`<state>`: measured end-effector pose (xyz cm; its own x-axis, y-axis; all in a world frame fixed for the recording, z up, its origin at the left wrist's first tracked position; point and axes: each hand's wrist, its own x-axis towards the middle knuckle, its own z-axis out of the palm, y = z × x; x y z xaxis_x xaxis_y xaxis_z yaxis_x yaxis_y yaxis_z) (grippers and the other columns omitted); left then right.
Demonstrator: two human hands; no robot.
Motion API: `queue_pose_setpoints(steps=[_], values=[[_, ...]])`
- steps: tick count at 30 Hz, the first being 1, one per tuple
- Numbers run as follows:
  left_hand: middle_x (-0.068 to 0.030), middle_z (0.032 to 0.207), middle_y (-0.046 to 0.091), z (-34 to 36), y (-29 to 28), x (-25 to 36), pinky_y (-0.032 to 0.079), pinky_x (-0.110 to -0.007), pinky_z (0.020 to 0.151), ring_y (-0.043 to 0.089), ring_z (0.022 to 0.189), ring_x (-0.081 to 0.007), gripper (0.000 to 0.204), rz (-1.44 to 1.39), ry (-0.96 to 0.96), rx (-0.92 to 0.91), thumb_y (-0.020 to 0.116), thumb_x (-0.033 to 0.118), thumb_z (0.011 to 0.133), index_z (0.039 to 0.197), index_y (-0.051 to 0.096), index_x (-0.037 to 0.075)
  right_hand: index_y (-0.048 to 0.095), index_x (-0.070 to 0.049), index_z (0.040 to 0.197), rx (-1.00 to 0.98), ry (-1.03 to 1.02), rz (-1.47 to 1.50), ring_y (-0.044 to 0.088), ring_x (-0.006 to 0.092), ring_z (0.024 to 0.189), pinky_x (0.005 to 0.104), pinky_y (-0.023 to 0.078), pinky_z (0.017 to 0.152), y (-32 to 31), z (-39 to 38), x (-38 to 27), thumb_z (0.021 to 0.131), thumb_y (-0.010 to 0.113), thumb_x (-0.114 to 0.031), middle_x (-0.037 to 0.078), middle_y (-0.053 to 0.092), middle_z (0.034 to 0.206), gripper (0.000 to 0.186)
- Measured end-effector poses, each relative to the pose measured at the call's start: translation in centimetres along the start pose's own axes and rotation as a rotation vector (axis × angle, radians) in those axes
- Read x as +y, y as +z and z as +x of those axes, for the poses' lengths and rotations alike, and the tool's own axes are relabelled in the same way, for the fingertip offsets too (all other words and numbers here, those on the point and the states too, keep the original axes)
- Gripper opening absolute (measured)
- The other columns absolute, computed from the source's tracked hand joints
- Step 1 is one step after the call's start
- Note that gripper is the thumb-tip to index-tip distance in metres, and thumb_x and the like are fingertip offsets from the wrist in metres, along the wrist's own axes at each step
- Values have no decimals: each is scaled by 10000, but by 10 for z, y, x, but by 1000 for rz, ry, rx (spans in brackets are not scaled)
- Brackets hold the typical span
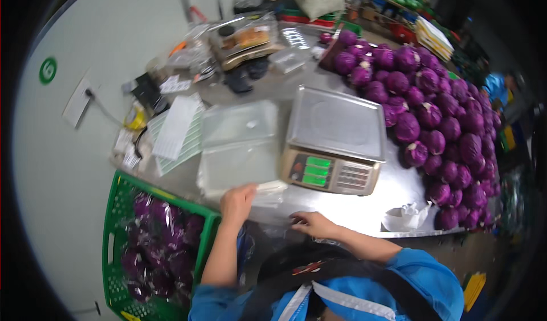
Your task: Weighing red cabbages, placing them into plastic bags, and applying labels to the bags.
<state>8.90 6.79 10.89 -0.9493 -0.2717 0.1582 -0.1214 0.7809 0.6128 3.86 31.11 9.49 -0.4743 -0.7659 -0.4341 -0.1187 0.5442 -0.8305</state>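
Observation:
My left hand [238, 204] is closed at the near edge of a stack of clear flat plastic bags [236, 164], pinching what looks like a loose clear bag. Sheer film hangs over the table edge between my hands, though its outline is faint. My right hand [316, 224] is by the table's front edge, fingers bent and slightly apart, with nothing visible in them. Beyond it stands a weighing scale [336, 124] with a bare metal plate and a lit green display. Many purple cabbages [428, 115] are heaped to the right.
A green crate [208, 235] of bagged purple cabbages stands at lower left. Paper sheets [178, 127], yellow tape [135, 117] and wrapped goods [245, 39] lie along the wall side of the metal table. Crumpled white plastic [407, 215] sits at the front right edge.

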Motion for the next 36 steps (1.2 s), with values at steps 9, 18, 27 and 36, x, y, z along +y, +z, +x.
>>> queue_pose_setpoints(steps=[9, 18, 27, 36], values=[[-82, 701, 599, 82, 96, -100, 436, -321, 579, 561, 628, -208, 100, -83, -623, 297, 669, 150, 658, 699, 637, 65, 449, -19, 1164, 118, -4, 24, 572, 269, 916, 350, 449, 782, -34, -41, 33, 788, 587, -255, 171, 586, 985, 464], [-104, 592, 586, 1, 73, 108, 436, -327, 508, 559, 518, -244, 110, -225, 180, -263, 648, 143, 686, 659, 602, 46, 508, -7, 1094, 505, -126, 676, 575, 135, 790, 266, 460, 663, -49, -16, 9, 714, 690, -237, 102, 619, 837, 480], [-137, 942, 563, 58, 35, 209, 409, -364, 698, 531, 823, -283, 336, -59, 756, 454, 706, 163, 613, 848, 489, 60, 515, -33, 697, 1066, -74, 268, 515, 93, 562, 252, 424, 527, -98, -61, 34, 694, 659, -140, 41, 554, 603, 179], [-108, 730, 612, 72, 99, 294, 441, -303, 691, 568, 769, -246, 435, -79, 711, -1222, 717, 288, 640, 938, 580, 2, 571, -32, 818, 1192, -669, -113, 551, 146, 826, 255, 426, 638, -244, -196, -20, 599, 556, -14, 73, 596, 806, 221]])
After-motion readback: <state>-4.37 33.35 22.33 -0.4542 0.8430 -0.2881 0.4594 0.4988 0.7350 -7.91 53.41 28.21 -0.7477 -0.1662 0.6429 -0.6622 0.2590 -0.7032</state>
